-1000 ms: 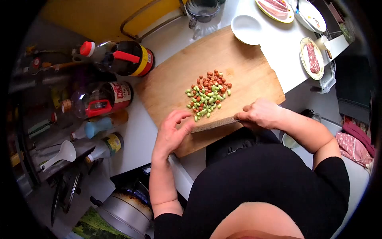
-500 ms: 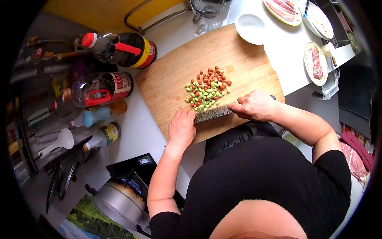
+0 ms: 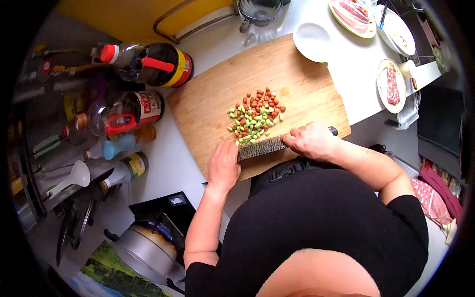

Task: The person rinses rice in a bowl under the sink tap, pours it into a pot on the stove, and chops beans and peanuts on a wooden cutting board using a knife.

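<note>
A kitchen knife with a dark, patterned blade point(image 3: 262, 149) lies across the near part of the wooden cutting board point(image 3: 217, 94). My right hand point(image 3: 312, 142) is closed around its handle, whose black end sticks out past the hand. At the blade's other end, my left hand point(image 3: 224, 164) has its fingers together, gripping the tip; the fingertips are partly hidden. Just beyond the blade is a loose pile of red-skinned peanuts point(image 3: 259, 102) and pale green beans point(image 3: 254, 124), some of them close to its edge.
A white bowl point(image 3: 312, 42) stands at the board's far right corner. Plates of sliced meat point(image 3: 352, 15) and a meat strip point(image 3: 392, 86) sit farther right. Large sauce bottles point(image 3: 163, 64) line the left. A lidded pot point(image 3: 146, 252) is on the stove at lower left.
The view has shifted slightly, so the board and bowl appear a little lower. Both hands keep their hold on the knife, which has hardly moved relative to the pile.
</note>
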`<control>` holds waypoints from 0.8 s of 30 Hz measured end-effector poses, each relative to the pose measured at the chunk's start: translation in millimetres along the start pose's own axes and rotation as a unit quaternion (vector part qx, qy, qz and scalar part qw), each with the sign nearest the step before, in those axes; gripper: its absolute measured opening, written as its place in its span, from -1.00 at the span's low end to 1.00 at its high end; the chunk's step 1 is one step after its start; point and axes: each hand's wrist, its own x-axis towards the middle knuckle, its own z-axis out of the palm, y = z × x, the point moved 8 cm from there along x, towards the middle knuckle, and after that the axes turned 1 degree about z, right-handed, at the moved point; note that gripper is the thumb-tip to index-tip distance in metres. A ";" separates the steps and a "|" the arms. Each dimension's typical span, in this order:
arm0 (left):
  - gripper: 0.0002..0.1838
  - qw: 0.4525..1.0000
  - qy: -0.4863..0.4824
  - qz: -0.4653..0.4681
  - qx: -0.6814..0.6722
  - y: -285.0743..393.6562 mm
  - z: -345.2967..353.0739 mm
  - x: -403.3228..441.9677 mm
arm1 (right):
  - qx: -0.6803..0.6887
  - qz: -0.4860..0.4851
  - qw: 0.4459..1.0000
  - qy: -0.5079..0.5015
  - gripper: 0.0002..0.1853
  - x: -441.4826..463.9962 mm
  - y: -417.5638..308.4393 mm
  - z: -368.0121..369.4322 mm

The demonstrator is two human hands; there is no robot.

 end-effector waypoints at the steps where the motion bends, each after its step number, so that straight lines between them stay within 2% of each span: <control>1: -0.72 1.000 -0.002 0.000 -0.001 -0.6 0.3 -0.1 | 0.005 0.002 1.000 -0.003 -0.85 -0.8 -0.6 0.4; 7: -0.70 0.999 -0.030 -0.023 0.022 -4.0 1.8 3.8 | -0.004 -0.018 1.000 -0.006 -0.85 4.6 2.7 2.5; 9: -0.71 1.000 -0.022 0.001 0.014 -0.7 -2.4 5.7 | -0.003 -0.010 1.000 -0.012 -0.85 2.4 -0.3 -3.5; 13: -0.74 0.999 -0.028 -0.011 0.020 -1.5 -9.8 4.9 | 0.005 0.001 1.000 -0.001 -0.86 2.4 -4.0 -10.6; 18: -0.80 0.993 -0.086 -0.009 0.084 -4.9 -2.8 14.7 | 0.002 0.000 1.000 0.002 -0.87 7.1 -4.6 -7.0; 24: -0.78 0.990 -0.124 0.017 0.067 -15.2 11.8 19.0 | -0.013 0.010 1.000 -0.007 -0.86 9.0 -13.3 -18.1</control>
